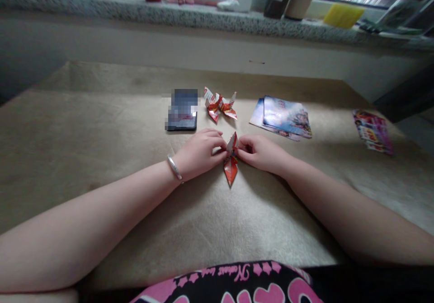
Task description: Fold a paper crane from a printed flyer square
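A red and white folded paper figure (pixel 231 170) stands between my hands near the middle of the table, its orange-red point towards me. From the left, my left hand (pixel 205 151) pinches its side with thumb and fingertips; a silver bangle sits on that wrist. My right hand (pixel 259 151) grips the opposite side between thumb and curled fingers. The fingertips partly cover the figure's middle. Just beyond my hands lie folded red and white paper pieces (pixel 220 106) of the same kind, with pointed wings sticking up.
Left of the folded pieces lies a dark phone (pixel 185 109), partly pixelated. Glossy printed sheets (pixel 286 115) are stacked to the right, with more colourful papers (pixel 373 131) near the table's right edge. The stone windowsill (pixel 203 16) behind holds bottles and a yellow item (pixel 343 15).
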`<state>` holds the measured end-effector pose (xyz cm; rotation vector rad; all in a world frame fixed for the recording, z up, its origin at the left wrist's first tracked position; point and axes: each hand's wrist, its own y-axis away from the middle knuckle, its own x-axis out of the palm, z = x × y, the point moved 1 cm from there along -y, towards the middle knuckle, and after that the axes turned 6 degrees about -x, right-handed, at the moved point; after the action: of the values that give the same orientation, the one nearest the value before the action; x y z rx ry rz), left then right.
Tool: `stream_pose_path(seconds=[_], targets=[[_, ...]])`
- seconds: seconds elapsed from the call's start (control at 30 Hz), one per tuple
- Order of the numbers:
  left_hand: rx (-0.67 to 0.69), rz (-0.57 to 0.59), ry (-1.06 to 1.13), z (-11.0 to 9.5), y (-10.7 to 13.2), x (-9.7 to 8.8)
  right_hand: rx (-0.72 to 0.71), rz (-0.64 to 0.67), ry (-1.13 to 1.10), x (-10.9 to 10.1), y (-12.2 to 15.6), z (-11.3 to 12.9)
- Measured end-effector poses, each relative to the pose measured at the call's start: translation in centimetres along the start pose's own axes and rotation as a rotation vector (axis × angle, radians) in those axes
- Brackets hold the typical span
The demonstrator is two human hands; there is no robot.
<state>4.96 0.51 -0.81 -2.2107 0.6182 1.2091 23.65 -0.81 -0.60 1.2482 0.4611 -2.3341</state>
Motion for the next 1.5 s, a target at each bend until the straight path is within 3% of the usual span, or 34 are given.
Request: stream_pose_path(seconds=[0.3, 0.5, 0.73, 0.97, 1.07, 1.5], targets=[[-0.073, -0.007, -0.068, -0.2, -0.4, 0.2, 0.02, -0.084, -0.063, 0.3, 0.1, -0.3], [-0.052, -0.016, -0.112, -0.1, -0.6, 0.1, 0.034, -0.161, -0.091, 0.6, -0.2, -0.8], [-0.052, -0.028, -0.11, 0.4, -0.1, -0.3, 0.051, -0.161, -0.047, 0.8, -0.3, -1.0], [0.279, 0.051, -0.193, 0.9, 0.6, -0.9, -0.01, -0.153, -0.002, 0.6, -0.2, -1.4], [0.303, 0.058, -0.217, 1.0, 0.7, -1.0, -0.041, -0.163, -0.017, 0.6, -0.2, -1.5], [0.305, 0.046, -0.187, 1.2, 0.7, -0.7, 0.089, -0.202, 0.077, 0.8, -0.6, -1.2]])
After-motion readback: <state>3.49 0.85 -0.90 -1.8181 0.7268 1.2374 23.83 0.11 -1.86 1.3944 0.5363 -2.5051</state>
